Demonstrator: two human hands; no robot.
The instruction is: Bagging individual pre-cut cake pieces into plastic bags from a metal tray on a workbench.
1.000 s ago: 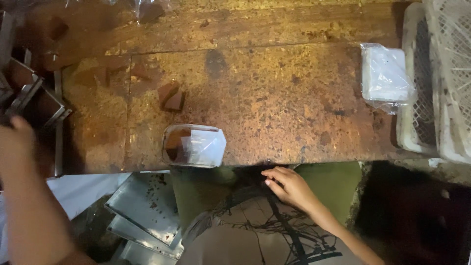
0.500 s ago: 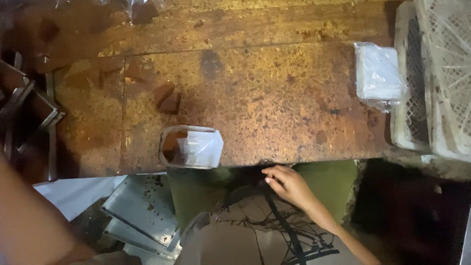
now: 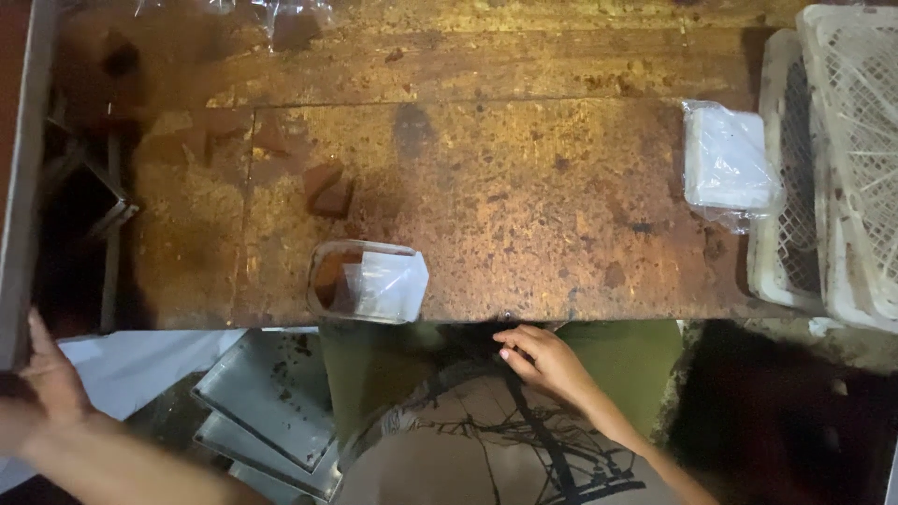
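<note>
My hands rest low, nothing picked up.
My left hand [image 3: 47, 388] lies open against a grey metal edge [image 3: 17, 234]; the clear plastic container [image 3: 367, 281] sits untouched at the rusty metal table [image 3: 524, 187] rim; my right hand [image 3: 547, 360], empty, loosely curled, touches that rim.

Most of the rusty table [image 3: 524, 187] lies bare between the clear container [image 3: 367, 281] at its near edge and the wrapped white stack [image 3: 728, 159] at right; white crates [image 3: 842, 159] wall off that side, and metal trays [image 3: 271, 411] crowd the space below left
</note>
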